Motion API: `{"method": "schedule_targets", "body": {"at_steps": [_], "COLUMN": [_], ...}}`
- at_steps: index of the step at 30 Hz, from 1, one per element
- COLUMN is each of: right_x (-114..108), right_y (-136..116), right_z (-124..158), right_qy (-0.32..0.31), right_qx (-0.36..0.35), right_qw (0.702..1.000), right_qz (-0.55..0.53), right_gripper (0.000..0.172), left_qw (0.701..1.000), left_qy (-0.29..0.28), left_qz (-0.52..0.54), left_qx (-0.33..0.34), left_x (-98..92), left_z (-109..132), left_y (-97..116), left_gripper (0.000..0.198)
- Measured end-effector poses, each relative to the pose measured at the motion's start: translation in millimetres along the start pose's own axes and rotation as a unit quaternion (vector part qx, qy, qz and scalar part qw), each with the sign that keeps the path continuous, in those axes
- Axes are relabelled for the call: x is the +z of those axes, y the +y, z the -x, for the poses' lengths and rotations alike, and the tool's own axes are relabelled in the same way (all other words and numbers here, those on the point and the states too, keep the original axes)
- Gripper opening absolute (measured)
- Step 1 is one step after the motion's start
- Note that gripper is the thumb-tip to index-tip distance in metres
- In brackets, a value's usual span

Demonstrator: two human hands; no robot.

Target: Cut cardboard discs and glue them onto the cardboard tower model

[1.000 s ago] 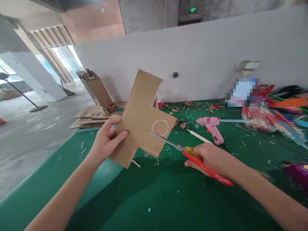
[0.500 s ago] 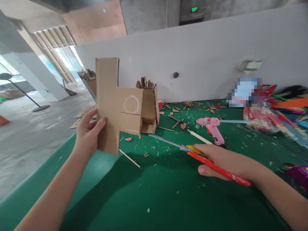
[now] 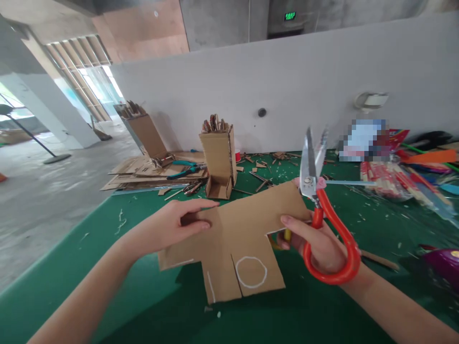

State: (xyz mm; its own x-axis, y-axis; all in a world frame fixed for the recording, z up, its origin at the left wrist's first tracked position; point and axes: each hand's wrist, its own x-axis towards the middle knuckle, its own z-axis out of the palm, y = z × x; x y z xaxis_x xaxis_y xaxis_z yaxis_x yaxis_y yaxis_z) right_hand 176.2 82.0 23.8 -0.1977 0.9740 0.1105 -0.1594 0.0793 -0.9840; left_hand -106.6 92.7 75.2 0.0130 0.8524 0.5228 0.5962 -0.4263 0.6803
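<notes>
A T-shaped cardboard piece [image 3: 240,224] is tilted over the green table, with a white circle drawn on its lower flap and a slit beside the circle. My left hand [image 3: 161,227] holds its upper left edge, thumb in front and some fingers hidden. My right hand [image 3: 322,246] pinches its right end. Red-handled scissors [image 3: 311,184] hang on that same hand, blades parted and pointing up, one handle loop round the hand. Something yellow [image 3: 288,234] shows by the right fingers; I cannot make out what it is.
Behind the piece stands a cardboard box form [image 3: 217,157] with strips on top. Teal-handled pliers [image 3: 184,168] lie on stacked cardboard [image 3: 132,174] at the left. Packaged sticks [image 3: 385,179] and a purple object [image 3: 442,265] are at the right. Scraps litter the table [image 3: 118,291].
The cardboard piece has swung from upright at the left to tilted in front of me. My right hand has taken its right end, and the scissors now point up, blades parted.
</notes>
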Motion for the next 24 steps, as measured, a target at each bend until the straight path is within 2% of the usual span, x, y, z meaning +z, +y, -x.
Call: {"method": "schedule_targets", "body": {"at_steps": [3, 5, 6, 7, 9, 11, 12, 13, 14, 15, 16, 17, 20, 22, 24], "right_x": [6, 10, 12, 13, 16, 18, 19, 20, 21, 21, 22, 21, 14, 4, -10], "right_y": [-3, -6, -7, -8, -8, -8, -8, -8, -8, -8, -8, -8, -5, -3, -3], "right_z": [-3, -5, -5, -5, -4, -3, -2, -1, 1, 2, 3, 3, 3, 0, -3], "right_qy": [0.068, 0.105, 0.116, 0.122, 0.125, 0.127, 0.125, 0.121, 0.117, 0.112, 0.106, 0.098, 0.070, 0.052, 0.033], "right_qx": [-0.004, -0.015, -0.017, -0.016, -0.013, -0.018, -0.024, -0.031, -0.037, -0.043, -0.046, -0.048, -0.061, -0.084, -0.116], "right_qw": [0.993, 0.986, 0.984, 0.982, 0.980, 0.979, 0.980, 0.980, 0.981, 0.983, 0.984, 0.986, 0.992, 0.994, 0.992], "right_qz": [-0.100, -0.129, -0.138, -0.144, -0.155, -0.158, -0.156, -0.153, -0.148, -0.141, -0.133, -0.125, -0.087, -0.035, 0.044], "right_gripper": [0.022, 0.022, 0.020, 0.020, 0.023, 0.030, 0.032, 0.032, 0.032, 0.030, 0.029, 0.027, 0.025, 0.022, 0.024], "left_qw": [0.994, 0.987, 0.983, 0.980, 0.956, 0.898, 0.867, 0.827, 0.779, 0.739, 0.715, 0.707, 0.733, 0.763, 0.806], "left_qy": [-0.024, -0.021, -0.033, -0.106, -0.260, -0.365, -0.348, -0.305, -0.259, -0.212, -0.165, -0.123, -0.057, -0.045, -0.035], "left_qz": [-0.089, -0.111, -0.086, -0.046, 0.084, 0.242, 0.325, 0.396, 0.458, 0.503, 0.532, 0.546, 0.551, 0.535, 0.499], "left_qx": [0.058, 0.114, 0.156, 0.161, 0.108, -0.041, -0.148, -0.256, -0.342, -0.395, -0.423, -0.431, -0.396, -0.360, -0.317], "left_x": [-1.7, 0.1, 4.1, 10.8, 31.8, 58.4, 71.1, 82.0, 90.4, 96.0, 98.8, 99.1, 89.5, 78.9, 67.6], "left_z": [11, 33, 47, 63, 95, 117, 123, 126, 125, 121, 116, 109, 88, 73, 57], "left_y": [4, 8, 10, 13, 19, 26, 30, 34, 38, 42, 46, 49, 51, 46, 35], "left_gripper": [0.034, 0.021, 0.013, 0.008, 0.004, 0.010, 0.018, 0.033, 0.036, 0.034, 0.032, 0.029, 0.022, 0.020, 0.020]}}
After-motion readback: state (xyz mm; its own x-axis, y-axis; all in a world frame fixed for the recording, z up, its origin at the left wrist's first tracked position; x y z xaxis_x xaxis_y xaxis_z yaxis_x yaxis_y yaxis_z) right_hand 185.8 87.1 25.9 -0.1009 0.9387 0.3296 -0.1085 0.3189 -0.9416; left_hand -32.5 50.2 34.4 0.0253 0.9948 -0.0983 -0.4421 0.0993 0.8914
